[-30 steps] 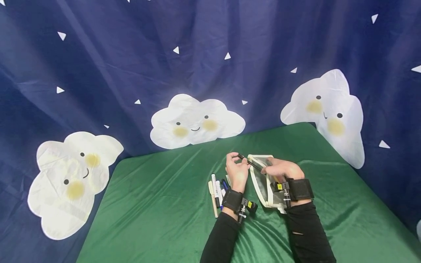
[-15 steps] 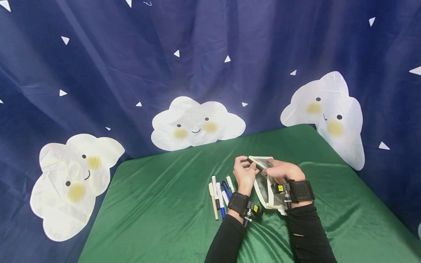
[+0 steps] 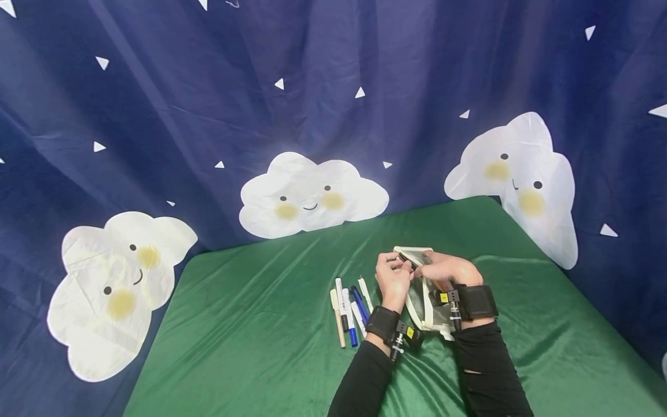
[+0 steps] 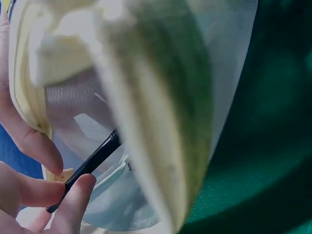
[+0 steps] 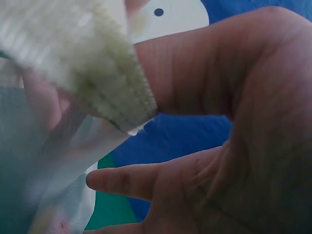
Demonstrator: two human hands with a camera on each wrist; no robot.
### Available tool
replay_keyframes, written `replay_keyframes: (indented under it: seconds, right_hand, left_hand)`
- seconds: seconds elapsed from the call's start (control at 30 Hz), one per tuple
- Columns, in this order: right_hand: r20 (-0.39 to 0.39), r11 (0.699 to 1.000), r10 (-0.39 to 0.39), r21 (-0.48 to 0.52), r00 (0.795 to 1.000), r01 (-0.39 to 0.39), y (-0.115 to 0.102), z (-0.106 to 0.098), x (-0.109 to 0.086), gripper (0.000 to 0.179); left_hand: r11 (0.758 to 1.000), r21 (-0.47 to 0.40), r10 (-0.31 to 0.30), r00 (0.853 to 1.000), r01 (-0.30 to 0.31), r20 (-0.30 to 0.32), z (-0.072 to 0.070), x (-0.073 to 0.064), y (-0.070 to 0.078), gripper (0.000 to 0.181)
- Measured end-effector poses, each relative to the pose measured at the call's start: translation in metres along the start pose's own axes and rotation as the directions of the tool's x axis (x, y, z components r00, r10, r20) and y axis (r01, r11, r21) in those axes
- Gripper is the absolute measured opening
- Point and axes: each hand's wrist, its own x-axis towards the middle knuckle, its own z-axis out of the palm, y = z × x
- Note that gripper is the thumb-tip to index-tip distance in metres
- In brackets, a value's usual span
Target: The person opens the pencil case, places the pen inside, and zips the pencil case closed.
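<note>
My left hand [image 3: 394,282] pinches a slim black pen [image 4: 92,161] between thumb and fingertips. In the left wrist view, the pen's far end lies inside the opening of a see-through mesh pencil pouch [image 3: 428,313] with cream zipper trim. At the pouch's far right side, my right hand [image 3: 452,270] grips its edge and keeps the mouth spread. The right wrist view shows the cream trim [image 5: 112,78] against the thumb, with other fingers extended beside the mesh. Part of the pouch's right side is hidden under the right hand and wrist.
Left of the pouch, several pens and markers lie side by side on the green cloth, among them a beige pen [image 3: 337,318], a blue-capped marker [image 3: 350,317] and a white pen [image 3: 366,292]. A dark blue curtain [image 3: 312,69] with clouds hangs behind the table.
My left hand has moved right toward the pouch, carrying the black pen into its opening. More of the loose pens have come into sight. The right hand has stayed at the pouch.
</note>
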Motion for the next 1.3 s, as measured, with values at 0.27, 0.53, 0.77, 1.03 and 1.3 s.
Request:
replay_keyframes:
  seconds: [0.27, 0.53, 0.77, 1.03, 1.3]
  right_hand:
    - [0.017, 0.999, -0.003, 0.046, 1.0, 0.003, 0.002, -0.003, -0.002, 0.091]
    - [0.003, 1.0, -0.012, 0.018, 1.0, 0.012, 0.003, -0.004, -0.002, 0.095]
    - [0.004, 0.998, -0.021, 0.051, 1.0, 0.021, 0.004, -0.003, -0.001, 0.088]
    - [0.019, 0.987, -0.071, 0.146, 0.997, 0.067, 0.005, 0.0, 0.001, 0.057]
    - [-0.01, 0.995, -0.083, 0.062, 0.996, 0.084, 0.003, 0.0, -0.001, 0.069]
  left_hand:
    - [0.997, 0.075, 0.0, 1.0, 0.0, 0.001, 0.005, -0.004, -0.003, 0.025]
    - [0.999, 0.036, -0.035, 0.999, 0.034, 0.037, 0.009, -0.003, -0.007, 0.024]
    - [0.999, -0.009, -0.048, 0.992, 0.05, 0.114, 0.014, -0.002, -0.009, 0.023]
    - [0.987, 0.158, -0.005, 0.987, -0.02, 0.16, 0.02, -0.008, -0.013, 0.019]
    - [0.992, 0.129, -0.018, 0.98, -0.008, 0.198, 0.025, -0.008, -0.017, 0.014]
